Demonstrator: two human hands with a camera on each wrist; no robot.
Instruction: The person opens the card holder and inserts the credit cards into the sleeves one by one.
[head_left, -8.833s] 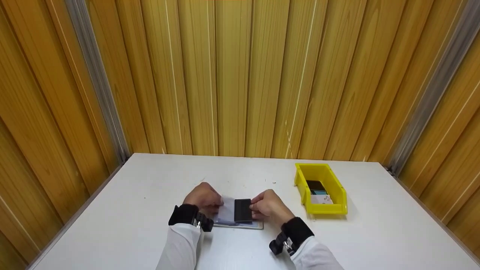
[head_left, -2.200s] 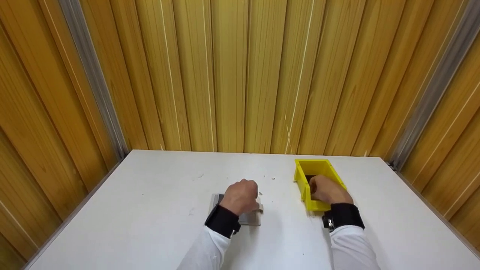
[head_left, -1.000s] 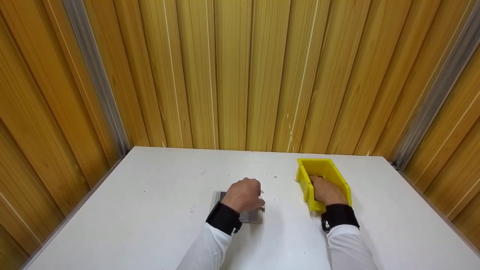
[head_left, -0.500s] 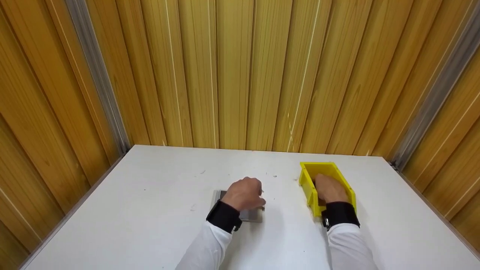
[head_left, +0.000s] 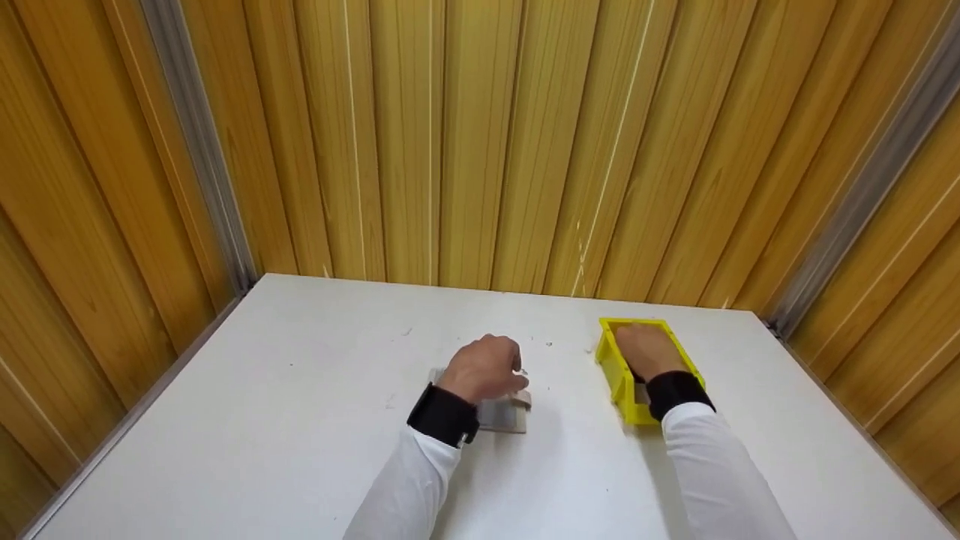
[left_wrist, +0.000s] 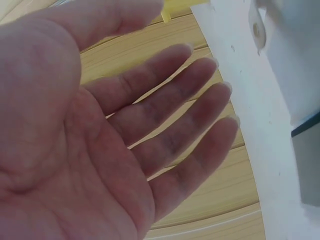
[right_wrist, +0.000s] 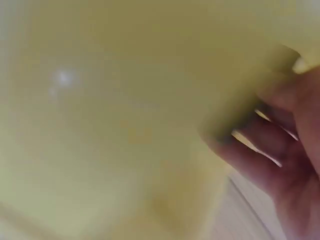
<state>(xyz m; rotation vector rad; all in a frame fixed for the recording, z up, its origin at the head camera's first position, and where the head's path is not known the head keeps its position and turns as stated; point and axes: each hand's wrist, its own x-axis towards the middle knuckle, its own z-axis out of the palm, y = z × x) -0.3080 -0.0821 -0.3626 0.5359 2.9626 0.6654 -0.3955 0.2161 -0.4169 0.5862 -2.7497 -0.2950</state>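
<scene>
My left hand (head_left: 486, 367) hovers over a card holder (head_left: 501, 417) lying on the table, its small strap end (head_left: 520, 400) sticking out at the right. In the left wrist view the palm faces the camera, the fingers loosely extended with nothing in them; the strap's snap button (left_wrist: 257, 30) shows near the card holder. My right hand (head_left: 649, 349) reaches down into the yellow bin (head_left: 616, 371), its fingers hidden by the hand in the head view. In the right wrist view it pinches a dark card (right_wrist: 242, 107), blurred, between thumb and fingers against the yellow wall.
A pale card (head_left: 641, 394) shows in the bin's front, below the right wrist. The white table (head_left: 300, 420) carries a few small marks. Wood-patterned panels (head_left: 465, 150) stand behind it and at both sides.
Earlier both hands held a black card over the opened card holder. Then the right hand went into the bin, which has shifted slightly; now it sits deeper toward the back. The left hand stays over the holder.
</scene>
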